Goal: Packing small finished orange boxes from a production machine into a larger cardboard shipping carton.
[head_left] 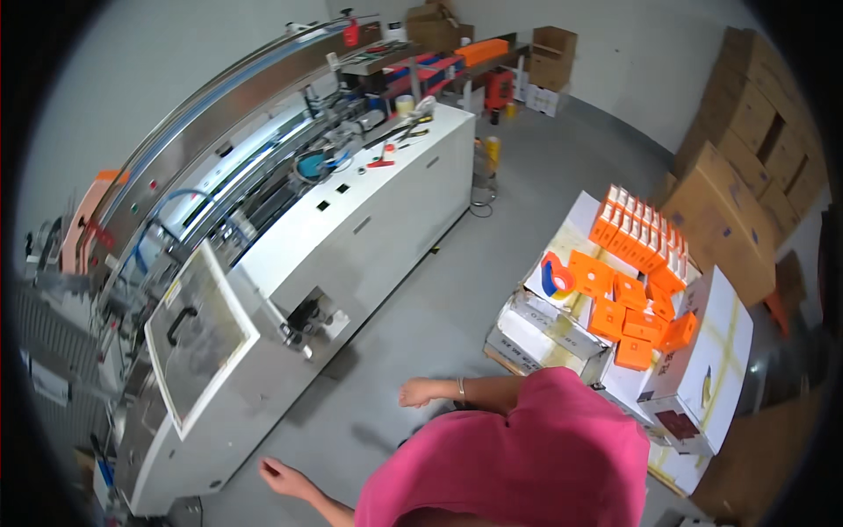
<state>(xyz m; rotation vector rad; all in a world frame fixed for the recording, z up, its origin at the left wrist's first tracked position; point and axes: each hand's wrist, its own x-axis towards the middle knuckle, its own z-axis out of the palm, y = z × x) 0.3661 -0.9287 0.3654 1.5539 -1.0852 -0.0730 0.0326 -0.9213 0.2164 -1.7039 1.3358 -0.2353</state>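
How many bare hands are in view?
2: the left hand, lower, near the white machine; the right hand, farther right, against the grey floor. No others show.

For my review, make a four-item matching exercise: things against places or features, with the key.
1. Small orange cardboard boxes
2. Clear panel in a white frame
3. Right hand
4. Small red tool

A. On the long white cabinet
B. Band at its wrist
C. On white cardboard cartons
D. Bears a curved black handle

Pairs: 1-C; 2-D; 3-B; 4-A
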